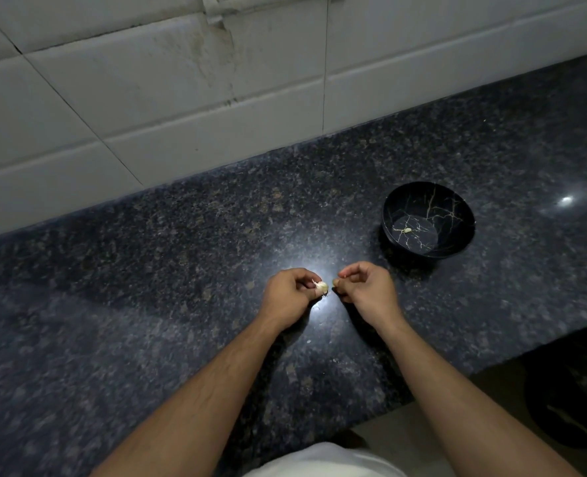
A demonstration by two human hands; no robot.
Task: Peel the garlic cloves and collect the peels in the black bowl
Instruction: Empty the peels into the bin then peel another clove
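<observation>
Nearest the camera, two bare forearms reach out over the dark speckled bench (147, 270). The left hand (290, 296) is curled closed around a garlic clove (322, 287), which shows pale at the fingertips with a wisp of skin sticking up from it. The right hand (366, 287) sits just beside it, a small gap between the two hands, thumb and forefinger pinched together; something tiny seems to be caught in that pinch, probably a scrap of peel, but it is too small to be sure. A few pale flecks lie on the bench under the hands.

Farther off and to the right, well apart from the hands, stands the black bowl (457, 232), with one small pale piece (406, 230) on its floor.

The step in hand looks like the peeling itself, with skin being pulled from the clove. Next, the right hand would need to travel to the bowl and let go of its scrap, then return for the remaining skin.
</observation>
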